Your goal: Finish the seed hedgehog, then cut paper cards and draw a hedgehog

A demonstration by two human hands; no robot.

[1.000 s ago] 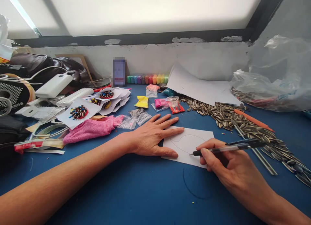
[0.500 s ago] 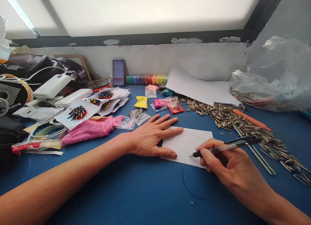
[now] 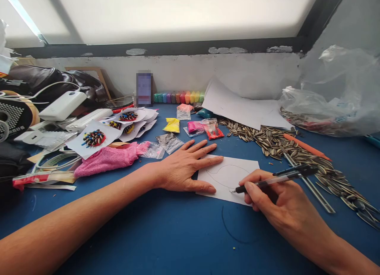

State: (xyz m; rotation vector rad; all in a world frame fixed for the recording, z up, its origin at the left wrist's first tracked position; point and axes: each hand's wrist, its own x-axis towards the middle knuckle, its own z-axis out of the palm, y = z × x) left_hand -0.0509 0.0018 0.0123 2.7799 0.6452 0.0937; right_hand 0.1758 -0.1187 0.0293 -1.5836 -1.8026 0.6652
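A small sheet of white paper [image 3: 221, 184] lies on the blue tabletop in the head view, with a thin curved outline drawn on it. Spread flat, my left hand [image 3: 190, 168] covers the paper's left edge, its fingers apart. My right hand [image 3: 271, 200] grips a black pen [image 3: 267, 182] with a clear barrel. The pen's tip rests at or just above the lower part of the drawing; I cannot tell whether it touches. My right fingers hide the paper's right side.
Striped sunflower seeds [image 3: 270, 140] are strewn at right, with an orange craft tool [image 3: 305, 146] and a clear ruler-like strip [image 3: 314, 192]. Coloured clay packets [image 3: 172, 125] lie beyond my left hand. A pink cloth [image 3: 109, 160] and seed-decorated papers [image 3: 95, 139] are at left.
The view has shifted very slightly. Both hands stay in nearly the same place, and the pen tip remains by the lower edge of the outline.
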